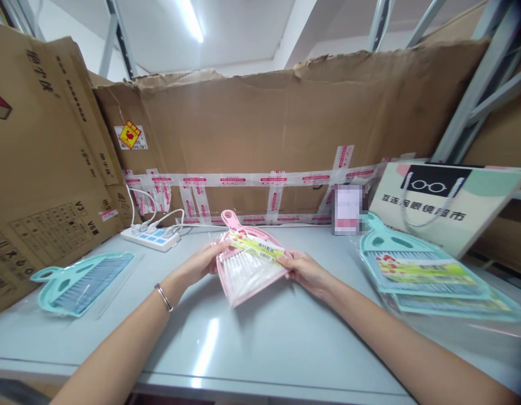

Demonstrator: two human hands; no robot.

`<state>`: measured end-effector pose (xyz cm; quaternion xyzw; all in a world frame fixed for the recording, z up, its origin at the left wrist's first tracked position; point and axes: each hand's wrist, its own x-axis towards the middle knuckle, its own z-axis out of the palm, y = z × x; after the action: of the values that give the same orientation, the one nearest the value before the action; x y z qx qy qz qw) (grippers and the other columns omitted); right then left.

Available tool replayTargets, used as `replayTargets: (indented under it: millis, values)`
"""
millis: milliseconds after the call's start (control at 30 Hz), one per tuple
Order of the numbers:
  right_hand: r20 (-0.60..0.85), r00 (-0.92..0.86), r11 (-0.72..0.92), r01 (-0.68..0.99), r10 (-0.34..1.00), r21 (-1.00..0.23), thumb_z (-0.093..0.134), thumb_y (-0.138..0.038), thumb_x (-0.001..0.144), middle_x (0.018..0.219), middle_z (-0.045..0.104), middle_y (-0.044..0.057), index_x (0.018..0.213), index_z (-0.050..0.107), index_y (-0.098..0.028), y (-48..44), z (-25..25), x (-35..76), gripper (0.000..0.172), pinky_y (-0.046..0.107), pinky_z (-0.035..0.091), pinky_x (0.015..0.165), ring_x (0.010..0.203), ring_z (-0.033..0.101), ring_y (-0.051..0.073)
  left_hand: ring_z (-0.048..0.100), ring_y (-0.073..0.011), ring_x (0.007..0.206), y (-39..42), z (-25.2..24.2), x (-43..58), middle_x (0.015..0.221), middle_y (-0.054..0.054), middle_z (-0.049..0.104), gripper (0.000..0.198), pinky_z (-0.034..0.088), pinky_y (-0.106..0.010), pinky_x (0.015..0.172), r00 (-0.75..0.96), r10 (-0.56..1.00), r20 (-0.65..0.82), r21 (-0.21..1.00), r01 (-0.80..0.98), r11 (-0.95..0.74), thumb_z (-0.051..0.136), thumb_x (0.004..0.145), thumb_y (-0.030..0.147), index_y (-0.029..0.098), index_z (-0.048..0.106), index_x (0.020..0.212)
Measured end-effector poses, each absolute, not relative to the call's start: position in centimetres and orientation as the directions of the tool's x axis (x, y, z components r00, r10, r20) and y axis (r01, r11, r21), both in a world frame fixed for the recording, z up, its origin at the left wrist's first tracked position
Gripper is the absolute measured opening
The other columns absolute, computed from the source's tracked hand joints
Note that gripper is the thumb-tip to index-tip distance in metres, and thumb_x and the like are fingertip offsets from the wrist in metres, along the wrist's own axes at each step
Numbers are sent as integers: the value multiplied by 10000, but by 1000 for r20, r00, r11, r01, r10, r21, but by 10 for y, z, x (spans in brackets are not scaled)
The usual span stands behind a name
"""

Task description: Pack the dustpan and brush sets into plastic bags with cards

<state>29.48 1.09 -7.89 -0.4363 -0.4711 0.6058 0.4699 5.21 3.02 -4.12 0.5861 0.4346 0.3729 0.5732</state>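
A pink dustpan and brush set [248,275] in clear wrap, with a yellow-green label [257,246] across it, is held above the middle of the table. My left hand [206,260] grips its left edge, thumb on the label's left end. On the other side, my right hand [304,272] pinches the right edge by the label's right end. Turquoise wrapped sets [429,270] lie stacked on the right. Another turquoise set [89,284], with no label visible, lies on the left.
A white power strip [153,237] with plugged cables sits at the table's back left. Large cardboard boxes [252,124] stand behind and at the left. A paper bag with a glasses picture [437,205] leans at the back right, beside a blurred card [348,210].
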Motion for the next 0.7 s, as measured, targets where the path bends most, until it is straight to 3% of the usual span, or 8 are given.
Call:
replayTargets:
  millis: [67,133,200,233,333,433,567,700]
  values:
    - [46,7,47,-12,999,-999,697,-391,614,939,643,72,934,624,-178,10,-77,295,392,276,471,635,771,572,170,464,-51,450,32,-45,53,576,35,551,299,319,-148,391,329,938,-107,994,38,100,691,680,386,148,589,829]
    - [363,156,326,221,918,-919,661,-401,663,1154,582,71,1065,579,-232,7,-72,295,445,362,431,861,1040,521,220,417,-27,402,34,-51,56,562,47,542,280,296,-132,361,288,954,-85,995,-23,96,707,672,340,151,568,823]
    - [599,34,538,399,800,-742,613,-382,724,1209,558,51,1087,571,-264,3,-66,294,384,398,341,976,1145,461,223,439,-32,407,36,-56,60,610,34,580,311,346,-138,375,276,960,-47,994,-78,71,706,681,324,161,544,890]
    - [619,-63,581,430,783,-691,585,-375,751,1165,584,51,1047,590,-261,2,-64,294,317,401,334,981,1125,478,221,461,-39,420,36,-57,62,637,26,597,337,375,-146,390,269,963,-30,993,-106,61,708,682,318,166,528,924]
    - [465,-58,448,391,884,-804,577,-395,749,944,634,49,880,595,-225,4,-66,290,216,384,427,845,888,574,203,503,-57,451,33,-58,69,647,24,602,387,403,-156,399,235,972,16,985,-168,24,717,676,315,172,490,955]
    - [182,87,176,69,980,-982,650,-405,671,776,627,20,814,525,-207,11,-76,287,274,335,465,718,694,581,160,537,-70,473,26,-56,75,673,27,614,432,411,-157,392,226,972,59,983,-183,-17,719,674,335,188,446,976]
    - [-79,-82,-103,-339,993,-935,670,-247,631,715,657,13,778,527,-203,13,-81,285,211,299,486,712,669,617,142,590,-90,498,24,-58,78,764,3,664,565,465,-187,442,284,957,64,984,-180,-13,731,638,422,219,385,1036]
    - [-117,-34,-121,-389,993,-913,602,-137,610,777,689,21,804,562,-210,11,-77,291,210,302,507,672,675,642,151,637,-128,588,39,-54,65,685,-11,655,524,515,-238,579,253,961,109,993,-68,-95,780,567,380,174,469,936]
